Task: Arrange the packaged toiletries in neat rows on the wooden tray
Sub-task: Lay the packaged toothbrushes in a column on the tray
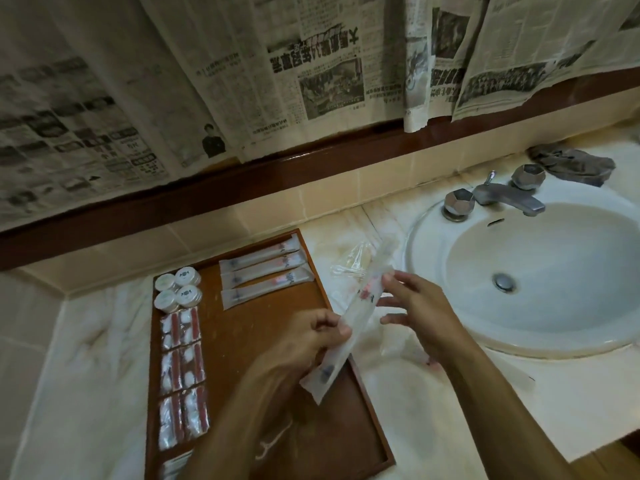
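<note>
A wooden tray [242,341] lies on the marble counter left of the sink. At its far end lie three long translucent packets [265,277] in a row. Several round white packs [178,289] sit at the tray's far left corner, and below them run pairs of small red-and-white packets [181,363]. My left hand [311,336] grips another long translucent packet [349,327], held slanted above the tray's right edge. My right hand [415,306] touches the packet's upper part with straightened fingers.
A clear crinkled wrapper [349,263] lies on the counter between tray and sink. The white sink [540,271] with a metal faucet [505,197] is at right; a grey cloth [571,164] lies behind it. Newspaper sheets [242,81] hang over the wall.
</note>
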